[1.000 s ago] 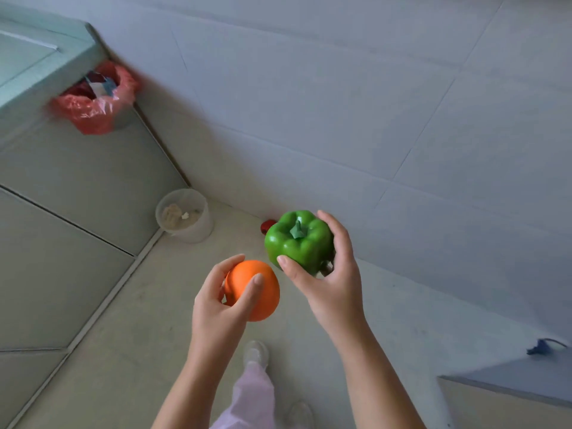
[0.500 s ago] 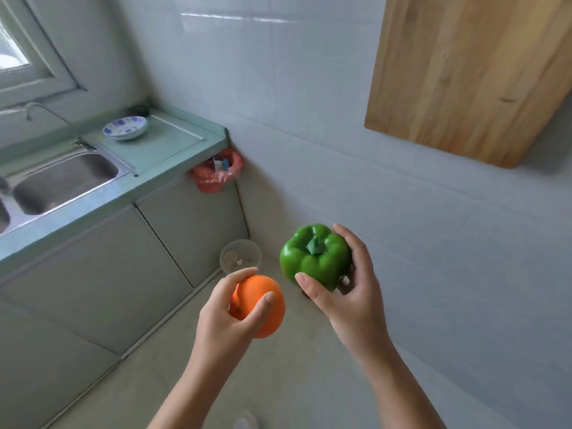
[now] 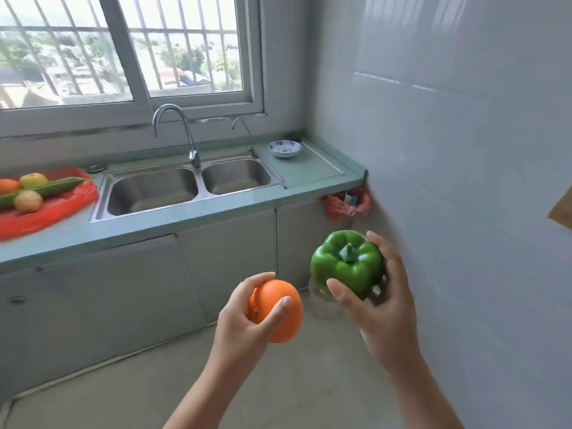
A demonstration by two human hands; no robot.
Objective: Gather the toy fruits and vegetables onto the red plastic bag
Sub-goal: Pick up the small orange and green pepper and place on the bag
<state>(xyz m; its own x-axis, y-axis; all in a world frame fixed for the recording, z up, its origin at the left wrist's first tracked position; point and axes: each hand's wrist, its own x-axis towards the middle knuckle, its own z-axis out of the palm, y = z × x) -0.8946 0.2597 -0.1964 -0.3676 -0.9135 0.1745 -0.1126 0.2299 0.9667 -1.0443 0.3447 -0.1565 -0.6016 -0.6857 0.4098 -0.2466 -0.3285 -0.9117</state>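
My left hand [image 3: 244, 323] grips a toy orange [image 3: 280, 308] in front of me, above the floor. My right hand [image 3: 380, 308] holds a green toy bell pepper [image 3: 348, 263], stem up, just right of the orange. The red plastic bag [image 3: 58, 209] lies spread on the counter at the far left. On it rest a long green cucumber [image 3: 46, 188], a yellow fruit [image 3: 33, 179], a yellowish round fruit [image 3: 28, 201] and an orange one [image 3: 7, 185] at the frame edge.
A double steel sink [image 3: 185, 187] with a tap [image 3: 178, 131] sits between the bag and a blue-patterned bowl [image 3: 284, 148]. A red-lined bin [image 3: 346, 205] hangs under the counter's right end. A clear tub [image 3: 322, 301] stands on the floor below the pepper. The tiled wall is close on the right.
The view has swung up and left from the floor corner to the counter, sink and window. The red bag with fruit came into sight. Both hands keep the same hold.
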